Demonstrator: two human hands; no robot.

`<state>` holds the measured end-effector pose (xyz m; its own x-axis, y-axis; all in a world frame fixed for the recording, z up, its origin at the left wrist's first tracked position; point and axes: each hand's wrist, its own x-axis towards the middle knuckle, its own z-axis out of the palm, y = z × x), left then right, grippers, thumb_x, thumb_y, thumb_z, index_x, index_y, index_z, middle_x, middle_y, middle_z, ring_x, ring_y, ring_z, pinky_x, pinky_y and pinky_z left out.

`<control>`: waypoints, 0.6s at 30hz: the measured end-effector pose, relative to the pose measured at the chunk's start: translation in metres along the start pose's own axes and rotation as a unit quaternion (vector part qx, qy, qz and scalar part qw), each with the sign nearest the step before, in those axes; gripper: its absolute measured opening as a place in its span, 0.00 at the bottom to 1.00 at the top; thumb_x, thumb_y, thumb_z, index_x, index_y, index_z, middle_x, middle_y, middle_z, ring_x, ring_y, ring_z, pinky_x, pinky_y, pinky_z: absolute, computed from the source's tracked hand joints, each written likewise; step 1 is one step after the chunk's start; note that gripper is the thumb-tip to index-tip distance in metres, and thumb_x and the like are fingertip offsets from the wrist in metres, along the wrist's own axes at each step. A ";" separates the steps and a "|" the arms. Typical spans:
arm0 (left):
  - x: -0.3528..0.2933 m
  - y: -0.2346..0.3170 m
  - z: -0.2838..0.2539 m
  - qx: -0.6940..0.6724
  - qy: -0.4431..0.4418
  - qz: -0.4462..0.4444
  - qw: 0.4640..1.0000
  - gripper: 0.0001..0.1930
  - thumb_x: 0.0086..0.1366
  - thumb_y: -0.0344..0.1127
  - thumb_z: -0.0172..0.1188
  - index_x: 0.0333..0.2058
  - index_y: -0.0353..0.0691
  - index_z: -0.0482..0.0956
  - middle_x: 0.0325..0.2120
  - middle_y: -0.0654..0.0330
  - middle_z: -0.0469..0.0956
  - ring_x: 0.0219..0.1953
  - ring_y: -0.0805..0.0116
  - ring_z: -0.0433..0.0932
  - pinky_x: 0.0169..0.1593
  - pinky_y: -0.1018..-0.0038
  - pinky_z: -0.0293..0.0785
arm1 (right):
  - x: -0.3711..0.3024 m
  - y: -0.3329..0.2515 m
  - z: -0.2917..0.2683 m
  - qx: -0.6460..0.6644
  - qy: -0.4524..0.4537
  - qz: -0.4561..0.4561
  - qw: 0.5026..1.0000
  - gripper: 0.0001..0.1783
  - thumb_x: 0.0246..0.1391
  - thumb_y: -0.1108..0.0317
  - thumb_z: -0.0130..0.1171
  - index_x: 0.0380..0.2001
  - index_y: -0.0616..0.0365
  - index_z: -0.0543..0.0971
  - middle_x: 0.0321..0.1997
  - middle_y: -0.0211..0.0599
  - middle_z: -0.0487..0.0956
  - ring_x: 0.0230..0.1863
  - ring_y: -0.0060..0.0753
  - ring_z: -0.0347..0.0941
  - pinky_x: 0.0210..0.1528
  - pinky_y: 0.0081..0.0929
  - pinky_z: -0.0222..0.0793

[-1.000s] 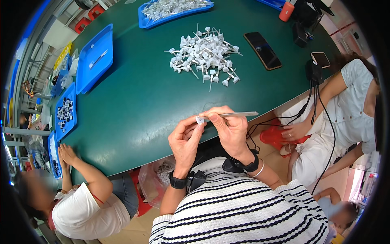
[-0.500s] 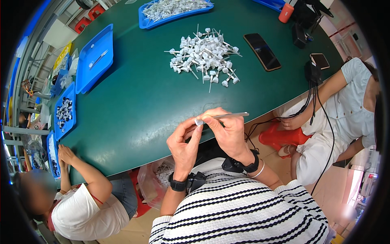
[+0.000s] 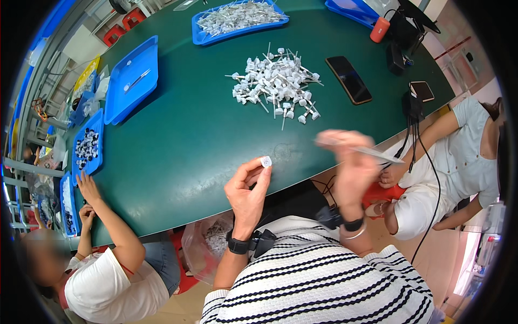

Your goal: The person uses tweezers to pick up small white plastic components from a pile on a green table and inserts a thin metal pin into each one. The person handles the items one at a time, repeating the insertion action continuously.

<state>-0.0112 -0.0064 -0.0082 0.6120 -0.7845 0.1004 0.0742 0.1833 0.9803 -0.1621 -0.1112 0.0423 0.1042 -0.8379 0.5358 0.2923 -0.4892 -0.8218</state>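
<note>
My left hand (image 3: pixel 247 191) pinches a small white round plastic piece (image 3: pixel 266 161) between thumb and fingertips, its round face turned up, just above the near edge of the table. Off to the right, my right hand (image 3: pixel 356 162), smeared by motion, grips slim metal tweezers (image 3: pixel 382 155) that point out to the right. The two hands are apart. Beyond them on the table lies a heap of white plastic pieces with thin stems (image 3: pixel 278 81).
The green table (image 3: pixel 183 135) carries a blue tray of stemmed pieces (image 3: pixel 240 19), a blue tray with a metal tool (image 3: pixel 132 78), a tray of dark and white parts (image 3: pixel 88 148), a phone (image 3: pixel 349 80) and black cables (image 3: pixel 414 116). People sit at left and right.
My right hand has swung away to the right with the tweezers, off the white piece. The left hand keeps its hold. The co-worker's hands at left have moved apart.
</note>
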 end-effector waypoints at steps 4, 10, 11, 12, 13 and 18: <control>0.003 0.003 -0.003 -0.043 -0.003 -0.033 0.999 0.12 0.64 0.21 0.62 0.46 0.29 0.79 0.40 0.55 0.82 0.42 0.69 0.83 0.46 0.78 0.79 | 0.038 -0.031 -0.048 0.056 0.177 -0.037 0.982 0.15 0.69 0.60 0.49 0.40 0.64 0.74 0.44 0.50 0.80 0.41 0.37 0.81 0.47 0.34 0.82; 0.002 0.000 0.004 -0.034 -0.009 -0.030 0.999 0.13 0.65 0.23 0.61 0.48 0.29 0.78 0.43 0.54 0.82 0.43 0.67 0.83 0.45 0.77 0.80 | -0.019 -0.006 0.024 0.026 -0.047 0.072 0.996 0.10 0.66 0.68 0.56 0.40 0.67 0.78 0.41 0.43 0.83 0.40 0.28 0.80 0.43 0.22 0.77; 0.002 0.002 0.003 -0.027 -0.008 -0.028 0.999 0.13 0.65 0.23 0.61 0.48 0.29 0.78 0.43 0.54 0.82 0.43 0.67 0.83 0.45 0.77 0.80 | -0.025 0.003 0.031 0.011 -0.059 0.078 0.995 0.10 0.65 0.69 0.57 0.40 0.67 0.79 0.39 0.40 0.83 0.39 0.25 0.80 0.41 0.20 0.76; 0.001 0.004 0.001 -0.019 -0.006 -0.027 0.999 0.13 0.65 0.22 0.61 0.48 0.29 0.78 0.43 0.55 0.82 0.43 0.67 0.83 0.45 0.77 0.80 | -0.029 0.009 0.035 0.016 -0.067 0.095 0.993 0.10 0.64 0.69 0.58 0.40 0.67 0.79 0.39 0.39 0.83 0.38 0.24 0.80 0.40 0.19 0.76; 0.000 0.005 -0.001 -0.010 -0.004 -0.019 1.000 0.13 0.64 0.22 0.61 0.48 0.29 0.78 0.43 0.55 0.82 0.43 0.67 0.83 0.46 0.77 0.80 | -0.031 0.015 0.037 0.020 -0.075 0.112 0.991 0.10 0.64 0.69 0.58 0.40 0.67 0.79 0.38 0.38 0.84 0.37 0.23 0.79 0.39 0.19 0.75; -0.002 0.002 -0.001 0.017 0.011 0.026 0.999 0.13 0.63 0.20 0.63 0.46 0.30 0.78 0.43 0.55 0.81 0.44 0.69 0.82 0.49 0.78 0.79 | -0.037 0.020 0.050 0.029 -0.087 0.100 0.991 0.08 0.62 0.71 0.61 0.39 0.66 0.81 0.37 0.36 0.84 0.36 0.21 0.79 0.38 0.20 0.75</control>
<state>-0.0115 -0.0044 -0.0069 0.6314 -0.7612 0.1483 0.0146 0.2029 0.9791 -0.1127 -0.0779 0.0151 0.3260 -0.8598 0.3930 0.3036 -0.2985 -0.9048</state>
